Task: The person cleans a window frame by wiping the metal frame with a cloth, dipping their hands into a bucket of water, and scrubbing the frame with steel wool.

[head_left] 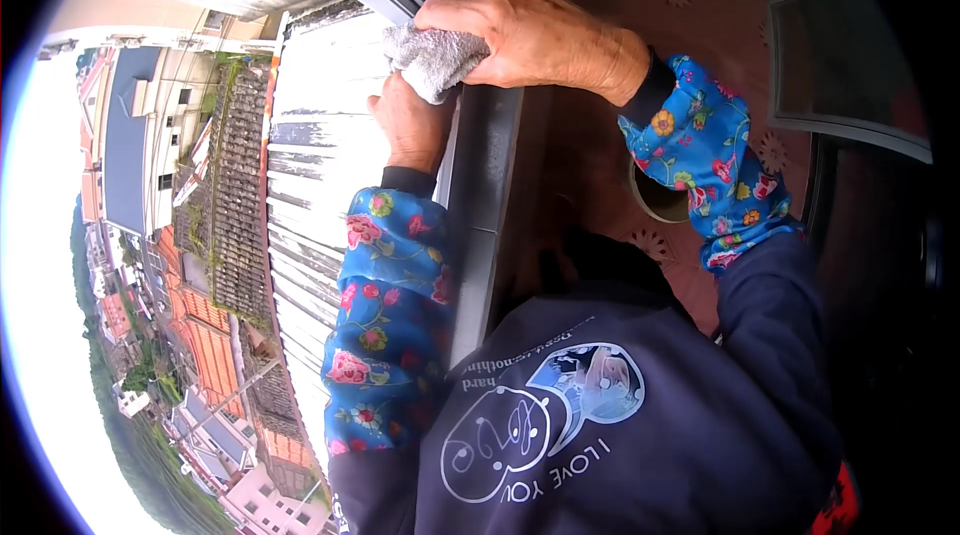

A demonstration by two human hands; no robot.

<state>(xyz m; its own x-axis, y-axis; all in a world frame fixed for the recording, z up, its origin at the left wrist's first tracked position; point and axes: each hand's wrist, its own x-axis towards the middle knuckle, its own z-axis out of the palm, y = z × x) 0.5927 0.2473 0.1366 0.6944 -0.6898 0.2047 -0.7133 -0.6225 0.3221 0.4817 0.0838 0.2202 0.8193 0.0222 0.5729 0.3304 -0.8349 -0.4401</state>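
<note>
A grey cloth [435, 60] is bunched up between my two hands at the top of the view, against the window frame [482, 145]. My right hand [525, 30] comes from the right with its fingers wrapped round the cloth. On the outer side of the frame, my left hand [410, 123] reaches up from below, its fingertips at the cloth's lower edge and partly hidden by it. Both forearms wear blue floral sleeves with dark cuffs.
Outside on the left are a white ridged roof [305, 165], tiled roofs [240, 195] and buildings. Indoors, a round container [658, 197] stands on the reddish floor [590, 160], partly behind my right sleeve. A glass-like panel [845, 60] is at the upper right.
</note>
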